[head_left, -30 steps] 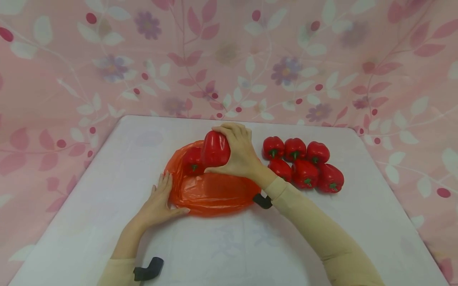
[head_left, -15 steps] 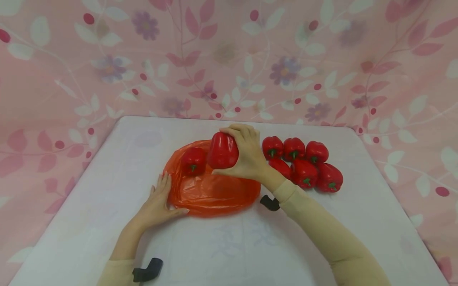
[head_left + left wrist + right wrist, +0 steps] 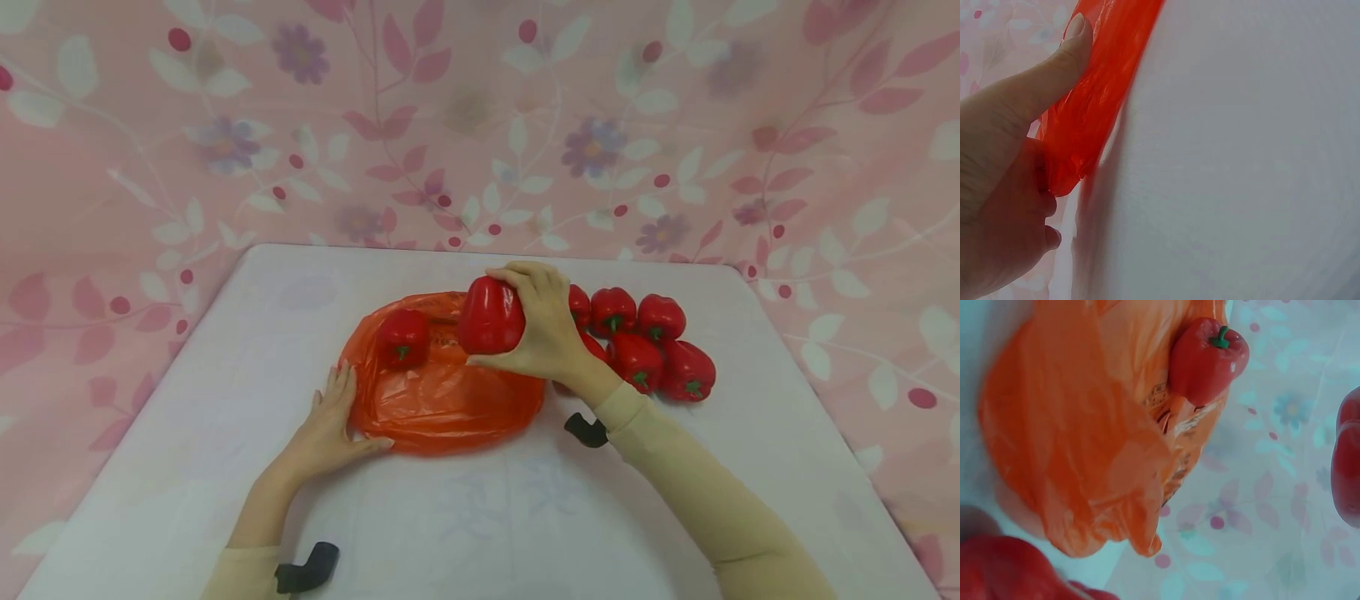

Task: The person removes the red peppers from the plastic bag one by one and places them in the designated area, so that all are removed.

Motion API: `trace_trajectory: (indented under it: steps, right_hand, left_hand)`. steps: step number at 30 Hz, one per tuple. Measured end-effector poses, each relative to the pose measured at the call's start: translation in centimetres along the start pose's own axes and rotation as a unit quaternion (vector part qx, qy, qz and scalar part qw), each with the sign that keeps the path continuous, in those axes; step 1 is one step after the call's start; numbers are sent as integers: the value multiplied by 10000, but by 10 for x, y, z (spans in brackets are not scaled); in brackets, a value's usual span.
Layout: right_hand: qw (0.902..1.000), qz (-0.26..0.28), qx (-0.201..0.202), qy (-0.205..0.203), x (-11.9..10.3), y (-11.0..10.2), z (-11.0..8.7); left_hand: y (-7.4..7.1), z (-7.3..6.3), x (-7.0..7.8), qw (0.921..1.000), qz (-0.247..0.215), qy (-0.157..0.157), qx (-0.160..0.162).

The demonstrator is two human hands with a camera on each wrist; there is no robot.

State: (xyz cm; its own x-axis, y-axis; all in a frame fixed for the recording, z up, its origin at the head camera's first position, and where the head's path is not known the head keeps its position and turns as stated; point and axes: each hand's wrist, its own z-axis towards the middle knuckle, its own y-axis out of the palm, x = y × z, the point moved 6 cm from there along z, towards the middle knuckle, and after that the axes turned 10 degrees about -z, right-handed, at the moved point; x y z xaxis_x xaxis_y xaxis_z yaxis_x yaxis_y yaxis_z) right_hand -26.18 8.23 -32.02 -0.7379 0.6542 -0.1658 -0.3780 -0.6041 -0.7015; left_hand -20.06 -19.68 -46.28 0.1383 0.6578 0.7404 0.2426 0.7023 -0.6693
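Note:
In the head view my right hand (image 3: 546,323) grips a red bell pepper (image 3: 491,317), thumb below and fingers over its top, above the right part of an orange plastic bag (image 3: 450,408). Another red bell pepper (image 3: 403,337) with a green stem lies in the bag's left part. My left hand (image 3: 326,433) touches the bag's left edge, thumb and fingers spread apart. The left wrist view shows its thumb (image 3: 1063,69) against the orange plastic. In the right wrist view a red pepper (image 3: 1347,462) shows at the right edge; the hand itself is out of sight.
Several red bell peppers (image 3: 636,360) stand in two rows right of the bag, partly hidden by my right hand. Everything rests on a white-covered table (image 3: 480,517). A pink floral cloth (image 3: 480,125) hangs behind it.
My right hand has moved to the right with the pepper, away from the pepper in the bag and toward the rows. My left hand has stayed at the bag's edge.

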Motion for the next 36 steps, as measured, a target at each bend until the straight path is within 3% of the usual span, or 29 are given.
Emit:
trace_trajectory:
  steps: [36]
  right_hand:
    - [9998, -207, 1, 81, 16, -21, -18]
  left_hand:
    - [1, 1, 1, 10000, 6, -73, -40]
